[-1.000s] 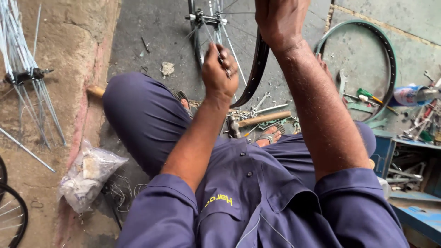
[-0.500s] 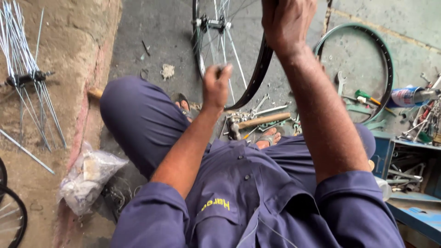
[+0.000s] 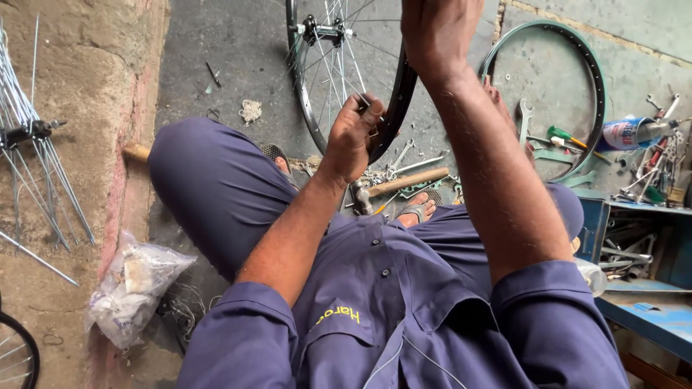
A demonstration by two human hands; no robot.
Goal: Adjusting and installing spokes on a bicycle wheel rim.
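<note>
The left hand (image 3: 353,140) is closing its fingers together on a small tool at the rim of the wheel (image 3: 339,79), which is standing upright on the floor before the person's knees; the right hand (image 3: 440,32) is gripping the top of the same rim. A hammer (image 3: 393,186) is lying just below the wheel among loose tools, with a bare rim (image 3: 577,65) to the right. A spoke bundle (image 3: 32,144) and a plastic bag (image 3: 133,281) are lying well apart on the left.
</note>
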